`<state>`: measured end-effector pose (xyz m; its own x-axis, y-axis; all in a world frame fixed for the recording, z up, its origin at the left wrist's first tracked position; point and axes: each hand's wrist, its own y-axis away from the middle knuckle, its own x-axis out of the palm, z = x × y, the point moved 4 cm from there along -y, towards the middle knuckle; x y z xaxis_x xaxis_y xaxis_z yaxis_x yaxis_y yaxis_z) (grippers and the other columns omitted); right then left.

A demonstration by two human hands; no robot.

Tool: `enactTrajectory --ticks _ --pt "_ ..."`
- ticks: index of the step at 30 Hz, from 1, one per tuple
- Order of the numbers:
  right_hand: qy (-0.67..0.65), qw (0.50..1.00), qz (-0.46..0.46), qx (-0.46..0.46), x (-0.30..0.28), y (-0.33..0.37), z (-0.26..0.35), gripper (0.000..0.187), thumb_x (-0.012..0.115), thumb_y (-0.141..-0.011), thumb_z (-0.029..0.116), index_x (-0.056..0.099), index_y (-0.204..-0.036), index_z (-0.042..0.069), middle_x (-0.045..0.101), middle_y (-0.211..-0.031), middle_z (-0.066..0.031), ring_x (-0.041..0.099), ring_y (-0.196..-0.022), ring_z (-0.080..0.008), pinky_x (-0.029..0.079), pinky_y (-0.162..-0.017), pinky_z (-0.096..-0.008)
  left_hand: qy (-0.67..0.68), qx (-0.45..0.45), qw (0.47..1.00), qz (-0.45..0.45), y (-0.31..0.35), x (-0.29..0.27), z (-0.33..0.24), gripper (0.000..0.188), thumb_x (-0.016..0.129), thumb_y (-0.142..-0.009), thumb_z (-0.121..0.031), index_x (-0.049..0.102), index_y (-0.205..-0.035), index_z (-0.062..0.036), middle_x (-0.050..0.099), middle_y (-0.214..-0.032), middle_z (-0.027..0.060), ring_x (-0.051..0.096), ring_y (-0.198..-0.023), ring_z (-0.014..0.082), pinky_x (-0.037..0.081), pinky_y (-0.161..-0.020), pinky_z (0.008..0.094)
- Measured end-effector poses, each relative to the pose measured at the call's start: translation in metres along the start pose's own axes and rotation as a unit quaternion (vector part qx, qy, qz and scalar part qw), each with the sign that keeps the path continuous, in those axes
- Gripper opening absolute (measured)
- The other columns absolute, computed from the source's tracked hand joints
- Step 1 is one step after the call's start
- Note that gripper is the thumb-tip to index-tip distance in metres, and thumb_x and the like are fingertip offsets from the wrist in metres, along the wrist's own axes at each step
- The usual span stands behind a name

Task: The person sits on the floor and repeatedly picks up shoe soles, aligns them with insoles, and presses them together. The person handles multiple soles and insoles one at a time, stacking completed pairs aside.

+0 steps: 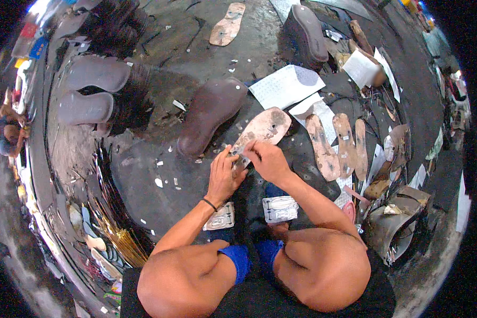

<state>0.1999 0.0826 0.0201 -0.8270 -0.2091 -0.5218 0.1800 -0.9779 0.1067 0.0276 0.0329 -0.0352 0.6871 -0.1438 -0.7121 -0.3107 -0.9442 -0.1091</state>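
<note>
A worn, tan, sole-shaped template (267, 126) with dark stains and small pale bits lies slanting before me. My left hand (223, 175), with a dark band at the wrist, grips its near end, fingers along one edge and thumb at the other. Over the same end, my right hand (268, 161) is closed in a pinch. Whatever is between those fingertips is too small to make out. Just left of the template rests a stack of dark brown shoe soles (212, 114). White printed paper (286, 87) lies beyond the template's far end.
More stacks of brown soles stand at the left (98, 74) and far right (306, 34). Several tan templates (323, 148) lie to the right, and another template (228, 24) lies far ahead. A cut metal container (397, 222) sits at the lower right. Scraps litter the dark floor.
</note>
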Motion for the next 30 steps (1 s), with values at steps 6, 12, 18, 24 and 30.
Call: enactTrajectory --ticks 6,12,18,24,30 --pt "-0.063 0.989 -0.129 -0.033 -0.03 -0.004 0.021 0.014 0.075 -0.095 0.015 0.069 -0.096 0.003 0.071 -0.08 -0.0093 0.064 -0.063 -0.0157 0.049 -0.058 -0.0301 -0.01 0.001 0.996 -0.089 -0.028 -0.053 -0.004 0.061 0.085 -0.078 -0.023 0.057 -0.128 -0.0035 0.053 -0.145 0.0234 0.051 -0.132 0.0395 0.041 -0.111 0.0482" --pt "-0.117 0.967 -0.196 0.115 -0.068 -0.019 -0.061 0.018 0.062 -0.104 0.015 0.066 -0.115 0.002 0.07 -0.092 -0.0069 0.066 -0.082 -0.0118 0.054 -0.074 -0.0281 -0.099 -0.005 0.986 -0.132 -0.046 -0.08 0.002 0.058 0.081 -0.083 -0.024 0.057 -0.132 -0.0034 0.053 -0.145 0.0215 0.049 -0.133 0.0397 0.036 -0.114 0.0511" --pt "0.069 0.979 -0.165 0.095 -0.067 -0.024 -0.11 0.023 0.065 -0.097 0.015 0.069 -0.115 0.0 0.068 -0.102 -0.0197 0.066 -0.097 -0.0349 0.053 -0.088 -0.0438 -0.023 -0.03 0.999 0.007 -0.011 -0.01 -0.014 0.059 0.083 -0.083 -0.025 0.06 -0.132 -0.0035 0.051 -0.148 0.0215 0.048 -0.133 0.041 0.038 -0.113 0.0506" --pt "0.095 0.978 -0.142 0.117 -0.065 -0.026 -0.117 0.025 0.068 -0.095 0.016 0.069 -0.115 0.002 0.066 -0.101 -0.0205 0.065 -0.097 -0.0394 0.052 -0.087 -0.0468 -0.027 -0.026 0.999 0.014 -0.005 0.003 -0.005 0.061 0.084 -0.082 -0.027 0.06 -0.134 -0.0041 0.048 -0.153 0.0205 0.047 -0.131 0.0409 0.04 -0.111 0.0498" --pt "0.127 0.973 -0.181 0.068 -0.077 -0.028 -0.1 0.02 0.069 -0.095 0.014 0.069 -0.108 -0.001 0.067 -0.096 -0.0181 0.067 -0.088 -0.0353 0.054 -0.079 -0.043 -0.034 -0.026 0.999 0.009 -0.002 0.01 -0.001 0.065 0.086 -0.08 -0.029 0.061 -0.134 -0.005 0.049 -0.154 0.0208 0.047 -0.132 0.0403 0.039 -0.112 0.0495"
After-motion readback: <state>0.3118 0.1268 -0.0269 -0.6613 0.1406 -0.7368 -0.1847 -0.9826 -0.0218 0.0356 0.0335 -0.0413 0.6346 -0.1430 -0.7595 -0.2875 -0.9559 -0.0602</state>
